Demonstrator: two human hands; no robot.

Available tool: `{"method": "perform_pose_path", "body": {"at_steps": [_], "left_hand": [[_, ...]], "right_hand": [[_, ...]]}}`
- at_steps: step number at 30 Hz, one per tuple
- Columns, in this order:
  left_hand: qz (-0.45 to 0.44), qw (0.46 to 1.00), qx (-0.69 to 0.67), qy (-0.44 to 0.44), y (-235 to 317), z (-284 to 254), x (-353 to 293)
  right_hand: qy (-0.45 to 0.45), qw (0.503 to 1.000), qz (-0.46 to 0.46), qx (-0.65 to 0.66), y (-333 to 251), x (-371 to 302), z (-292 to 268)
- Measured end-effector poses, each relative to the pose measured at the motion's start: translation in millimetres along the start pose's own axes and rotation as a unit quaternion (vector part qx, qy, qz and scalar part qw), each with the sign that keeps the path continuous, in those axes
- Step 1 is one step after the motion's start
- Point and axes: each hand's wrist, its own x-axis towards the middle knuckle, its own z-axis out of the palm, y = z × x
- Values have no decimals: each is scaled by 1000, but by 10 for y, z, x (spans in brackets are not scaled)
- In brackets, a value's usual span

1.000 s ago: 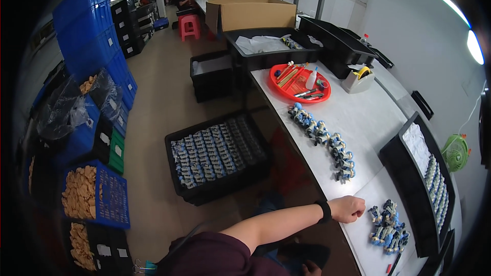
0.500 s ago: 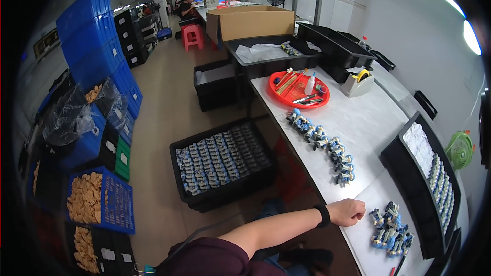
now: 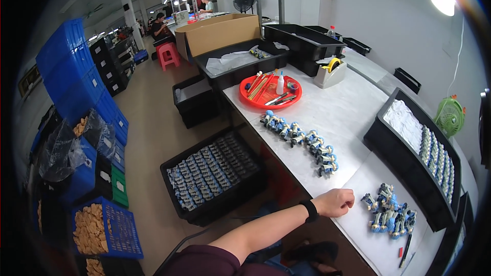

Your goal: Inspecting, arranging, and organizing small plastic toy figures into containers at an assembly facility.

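Observation:
My left hand [image 3: 335, 202], with a black band at its wrist, is closed in a loose fist just above the white tabletop near its front edge. Whatever its fingers hold, if anything, is hidden. To its right lies a heaped cluster of small blue-and-cream figurines [image 3: 391, 217] with dark bases. Beyond the hand, a slanting row of similar figurines [image 3: 302, 140] runs back along the table's edge. A black pen [image 3: 405, 250] and a small red piece [image 3: 400, 252] lie below the cluster. My right hand does not show clearly anywhere.
A red tray [image 3: 271, 103] of brushes, pens and a glue bottle stands farther back, near a tape dispenser [image 3: 330, 74]. Black bins with figurines sit at the right [image 3: 376, 140] and on the floor [image 3: 189, 214]. Blue crates [image 3: 61, 66] are stacked at the left.
The view has swung, so the table and its items sit farther left and mostly higher. My left hand stays closed beside the figurine cluster.

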Motion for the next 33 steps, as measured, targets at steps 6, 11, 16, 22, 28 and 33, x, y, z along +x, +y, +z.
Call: {"method": "perform_pose_path", "body": {"at_steps": [6, 11, 16, 22, 28, 33], "left_hand": [[-31, 999, -19, -17, 45, -57, 3], [-47, 996, -59, -45, 61, -535, -57], [-174, 980, 12, 93, -48, -1785, -122], [-381, 797, -183, 432, -1061, -3370, -613], [-312, 840, -413, 162, -1588, -3336, 50], [-315, 846, -425, 67, -1521, -2890, 634]], "right_hand": [[-15, 1000, 1, -13, -108, -107, 28], [-30, 999, 11, -27, -208, -169, -4], [-21, 991, 67, 112, -596, -407, -134], [4, 917, -54, 394, -1748, -685, -665], [20, 929, -89, 359, -1967, -614, -915], [123, 919, -99, 362, -1782, -966, -719]]}}
